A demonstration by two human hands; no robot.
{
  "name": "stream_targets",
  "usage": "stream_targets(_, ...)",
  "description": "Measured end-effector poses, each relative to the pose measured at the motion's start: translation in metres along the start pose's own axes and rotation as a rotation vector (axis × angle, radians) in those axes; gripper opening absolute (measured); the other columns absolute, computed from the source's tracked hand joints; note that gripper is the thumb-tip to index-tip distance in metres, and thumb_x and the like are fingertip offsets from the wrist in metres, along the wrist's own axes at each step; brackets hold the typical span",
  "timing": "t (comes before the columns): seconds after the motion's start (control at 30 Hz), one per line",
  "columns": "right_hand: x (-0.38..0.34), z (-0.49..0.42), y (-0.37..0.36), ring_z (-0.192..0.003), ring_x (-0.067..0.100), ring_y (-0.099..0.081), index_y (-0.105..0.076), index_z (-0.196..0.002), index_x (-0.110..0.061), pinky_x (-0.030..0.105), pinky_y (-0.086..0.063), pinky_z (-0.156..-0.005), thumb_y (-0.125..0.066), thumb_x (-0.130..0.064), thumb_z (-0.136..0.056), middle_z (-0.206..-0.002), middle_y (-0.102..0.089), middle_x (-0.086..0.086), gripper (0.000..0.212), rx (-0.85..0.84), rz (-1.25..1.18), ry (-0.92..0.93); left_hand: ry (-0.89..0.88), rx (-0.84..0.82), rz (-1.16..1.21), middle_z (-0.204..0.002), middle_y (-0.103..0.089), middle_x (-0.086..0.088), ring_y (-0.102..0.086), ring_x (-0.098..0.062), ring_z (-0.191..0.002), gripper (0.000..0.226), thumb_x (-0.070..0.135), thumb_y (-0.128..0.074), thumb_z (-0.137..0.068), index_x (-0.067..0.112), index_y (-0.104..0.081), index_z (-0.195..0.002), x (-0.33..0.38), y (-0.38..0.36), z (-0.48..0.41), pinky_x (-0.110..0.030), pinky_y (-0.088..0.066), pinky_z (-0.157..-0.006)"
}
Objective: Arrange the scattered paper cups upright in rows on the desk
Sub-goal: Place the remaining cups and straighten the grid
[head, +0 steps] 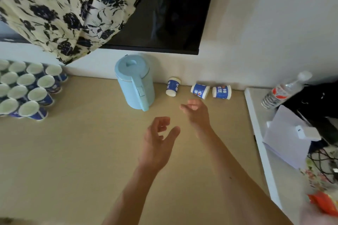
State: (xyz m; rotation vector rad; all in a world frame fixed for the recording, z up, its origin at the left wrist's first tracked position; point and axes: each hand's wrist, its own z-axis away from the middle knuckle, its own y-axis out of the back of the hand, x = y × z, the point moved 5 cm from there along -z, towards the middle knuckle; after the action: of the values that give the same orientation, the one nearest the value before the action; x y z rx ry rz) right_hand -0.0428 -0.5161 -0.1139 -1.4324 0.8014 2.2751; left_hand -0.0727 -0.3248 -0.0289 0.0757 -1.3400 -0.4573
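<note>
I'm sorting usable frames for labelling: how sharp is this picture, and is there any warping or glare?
Head view: the fallen cups and both hands are slightly soft; the orange packet at bottom right is smeared; wide-angle bending tilts the kettle and screen; light is even, without harsh glare.

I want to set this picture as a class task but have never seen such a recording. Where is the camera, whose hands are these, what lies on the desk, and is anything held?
One camera, worn on a person's head, looks down at their bare hands. The left hand and right hand are open, with nothing in either grip. On the desk, upright cups stand in rows at the left. Three fallen cups lie by the wall, right of a blue kettle.
</note>
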Motion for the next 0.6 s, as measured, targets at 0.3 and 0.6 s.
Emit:
stream_targets(0.3, 0.027, -0.143, -0.091, -0.093, 0.024, -0.066, -0.058, -0.120, -0.005, 0.041, -0.052, -0.082, -0.083, -0.042, -0.075, -0.115, -0.065, 0.010, 0.063, 0.039, 0.138, -0.123, 0.101, 0.081, -0.022, -0.109, -0.069, 0.020, -0.064, 0.004, -0.104, 0.018, 0.029, -0.074, -0.088, 0.031, -0.066, -0.104, -0.056, 0.012, -0.042, -0.025, -0.053, -0.086)
stream_targets(0.6, 0.035, -0.202, -0.126, -0.127, 0.034, -0.056, -0.036, -0.142, -0.009, 0.047, -0.050, -0.103, -0.079, -0.058, -0.077, -0.140, -0.054, 0.013, 0.092, 0.098, 0.259, -0.157, 0.154, 0.104, -0.009, -0.109, -0.071, 0.022, -0.064, 0.007, -0.106, 0.021, 0.031, -0.072, -0.088, 0.037, -0.066, -0.107, -0.081, 0.030, -0.060, -0.022, -0.050, -0.086)
